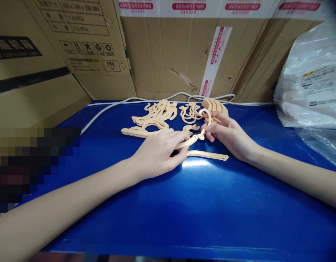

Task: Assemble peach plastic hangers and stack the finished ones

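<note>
My left hand [159,153] rests on the blue table top [200,203], fingers closed on the bar of a peach plastic hanger body [208,155]. My right hand [226,134] pinches a curved peach hook [207,118] whose lower end meets the hanger body's middle at a small joint [201,137]. Behind the hands lie a pile of hanger bodies [150,122], loose hooks [191,112] and a stack of more peach pieces [215,104].
Cardboard boxes [184,51] form a wall behind the table. A white cable [110,107] runs along the back edge. A clear plastic bag [312,80] with white contents sits at the right. A blurred-out patch [31,167] covers the left.
</note>
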Motion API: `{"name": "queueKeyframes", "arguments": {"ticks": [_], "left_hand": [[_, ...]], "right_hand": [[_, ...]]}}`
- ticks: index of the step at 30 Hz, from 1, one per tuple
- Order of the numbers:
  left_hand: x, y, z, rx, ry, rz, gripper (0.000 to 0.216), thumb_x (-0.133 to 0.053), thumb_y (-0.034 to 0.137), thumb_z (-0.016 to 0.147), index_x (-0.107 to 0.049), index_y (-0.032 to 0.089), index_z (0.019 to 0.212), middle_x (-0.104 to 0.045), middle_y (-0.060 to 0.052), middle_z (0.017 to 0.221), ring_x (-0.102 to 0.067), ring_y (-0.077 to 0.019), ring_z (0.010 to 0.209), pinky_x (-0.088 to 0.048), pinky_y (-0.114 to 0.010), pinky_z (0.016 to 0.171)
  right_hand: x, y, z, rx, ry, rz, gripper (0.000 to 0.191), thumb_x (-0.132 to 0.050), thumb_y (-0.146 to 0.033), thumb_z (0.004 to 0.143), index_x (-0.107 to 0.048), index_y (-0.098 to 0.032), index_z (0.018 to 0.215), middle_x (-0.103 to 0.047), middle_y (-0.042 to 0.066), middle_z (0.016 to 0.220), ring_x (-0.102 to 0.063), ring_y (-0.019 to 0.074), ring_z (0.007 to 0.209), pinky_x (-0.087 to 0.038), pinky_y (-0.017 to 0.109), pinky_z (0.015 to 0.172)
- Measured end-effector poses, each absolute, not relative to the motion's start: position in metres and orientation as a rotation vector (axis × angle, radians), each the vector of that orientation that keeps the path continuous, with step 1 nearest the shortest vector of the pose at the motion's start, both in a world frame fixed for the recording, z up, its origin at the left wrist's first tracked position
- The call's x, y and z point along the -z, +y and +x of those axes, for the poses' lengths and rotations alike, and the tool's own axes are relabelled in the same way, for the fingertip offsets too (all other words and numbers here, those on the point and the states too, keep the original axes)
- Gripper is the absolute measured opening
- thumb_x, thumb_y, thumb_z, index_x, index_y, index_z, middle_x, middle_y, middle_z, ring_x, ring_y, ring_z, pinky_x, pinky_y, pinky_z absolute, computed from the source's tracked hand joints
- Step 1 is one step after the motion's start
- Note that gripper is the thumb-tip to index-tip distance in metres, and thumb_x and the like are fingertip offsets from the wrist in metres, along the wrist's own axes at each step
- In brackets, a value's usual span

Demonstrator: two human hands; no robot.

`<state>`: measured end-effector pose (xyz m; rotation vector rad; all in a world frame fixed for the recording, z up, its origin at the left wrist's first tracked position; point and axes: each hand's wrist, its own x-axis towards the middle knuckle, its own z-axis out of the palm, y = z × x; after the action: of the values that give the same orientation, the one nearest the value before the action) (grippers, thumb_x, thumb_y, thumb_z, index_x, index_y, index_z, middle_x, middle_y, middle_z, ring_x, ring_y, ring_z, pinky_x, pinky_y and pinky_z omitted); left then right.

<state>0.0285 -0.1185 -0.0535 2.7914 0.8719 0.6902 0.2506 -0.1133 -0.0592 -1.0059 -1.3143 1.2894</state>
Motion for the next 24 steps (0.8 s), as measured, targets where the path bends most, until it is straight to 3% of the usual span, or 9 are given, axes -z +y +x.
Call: {"name": "queueKeyframes", "arguments": {"ticks": [12, 24], "left_hand": [[0.0541, -0.1185, 0.0281, -0.683, 0.82, 2.689, 0.016, -0.046, 0.02, 0.096, -0.06, 0.013, 0.102, -0.06, -0.001, 0.084, -0.053, -0.0148, 0.076, -0.038, -0.028, 0.069], [0.0562, -0.1166, 0.028, -0.68, 0.758, 2.71, 0.021, -0.041, 0.024, 0.101, -0.056, 0.012, 0.109, -0.063, -0.005, 0.094, -0.056, -0.0169, 0.082, -0.041, -0.028, 0.074]], "right_hand": [[0.0597, -0.1116, 0.2513, -1.315, -1.31, -0.97, 0.04, -0.076, -0.023, 0.072, -0.054, -0.02, 0.105, -0.059, -0.006, 0.063, -0.045, 0.0087, 0.053, -0.035, 0.027, 0.056], [0.0612, -0.1106, 0.255, -1.334, -1.299, -0.953, 0.038, -0.078, -0.022, 0.071, -0.06, -0.021, 0.104, -0.064, -0.002, 0.081, -0.046, 0.009, 0.06, -0.037, 0.027, 0.06]]}}
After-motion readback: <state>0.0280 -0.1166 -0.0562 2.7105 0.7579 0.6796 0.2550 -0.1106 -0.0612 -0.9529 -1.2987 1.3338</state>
